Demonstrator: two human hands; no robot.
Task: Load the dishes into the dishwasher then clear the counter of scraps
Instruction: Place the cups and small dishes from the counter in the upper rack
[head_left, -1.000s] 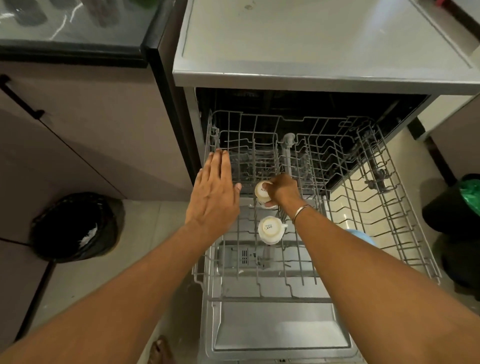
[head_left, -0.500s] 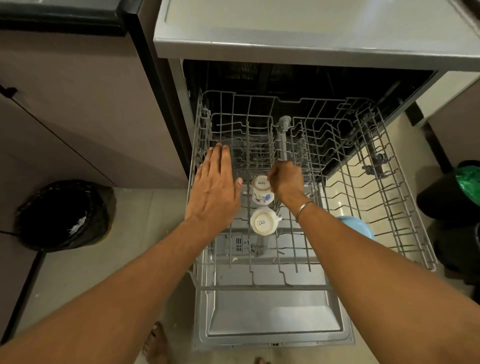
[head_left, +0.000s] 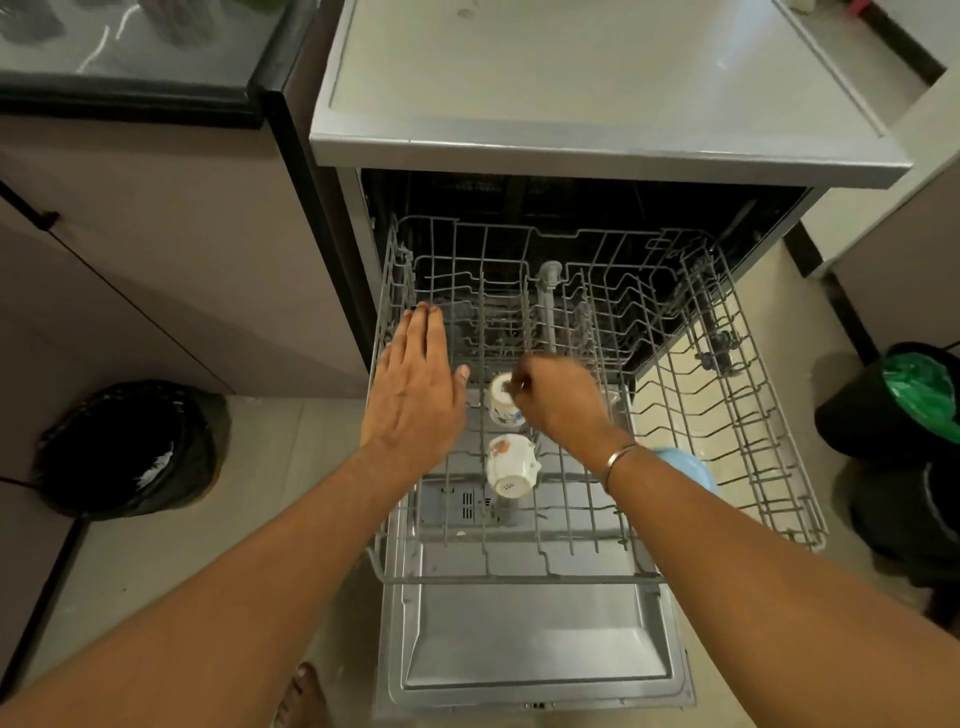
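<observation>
Over the dishwasher rack (head_left: 753, 467) the left hand (head_left: 415, 384) lay flat, grip open and empty, probably to steady the wires. The right hand (head_left: 558, 397) curled its grip at the bottom-up cup (head_left: 501, 397) in the rack; whether it pinched it I could not tell. A steel worktop (head_left: 571, 78) stood above, a black bin (head_left: 130, 447) beside.

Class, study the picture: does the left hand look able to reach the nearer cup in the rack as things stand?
Probably yes. The left hand is open and empty, just left of the nearer cup, and nothing covers that cup; the right hand is by the farther cup.
</observation>
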